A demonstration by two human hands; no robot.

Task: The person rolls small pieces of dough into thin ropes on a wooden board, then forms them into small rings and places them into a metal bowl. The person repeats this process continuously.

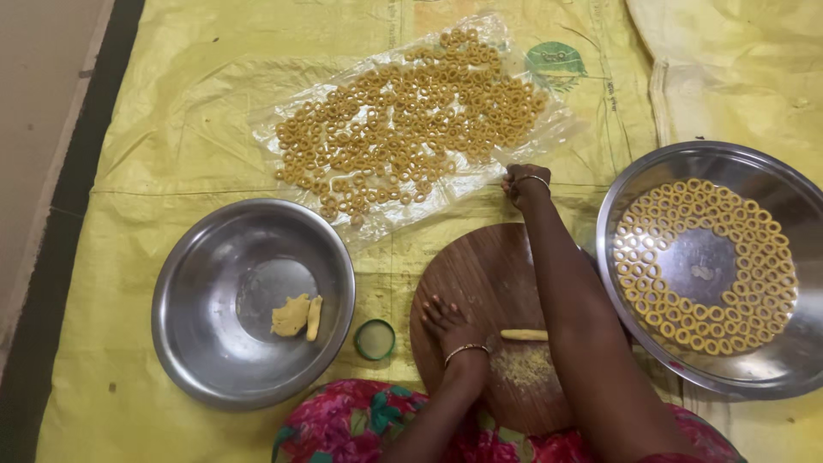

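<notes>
My left hand (447, 322) rests flat on a round wooden board (489, 274), fingers spread, holding nothing. A short roll of yellow dough (524, 335) lies on the board just right of it, above a patch of crumbs. My right hand (519, 183) reaches forward past the board to the near edge of a clear plastic sheet (549, 129) covered with several small dough rings (403, 129). Its fingers are curled at the sheet's edge; whether they hold anything is hidden.
A steel bowl (197, 360) at left holds two lumps of dough (296, 317). A small green-rimmed lid (375, 339) lies beside it. At right a steel plate (797, 360) carries dough rings arranged in a circle. Yellow woven sacks (171, 129) cover the floor.
</notes>
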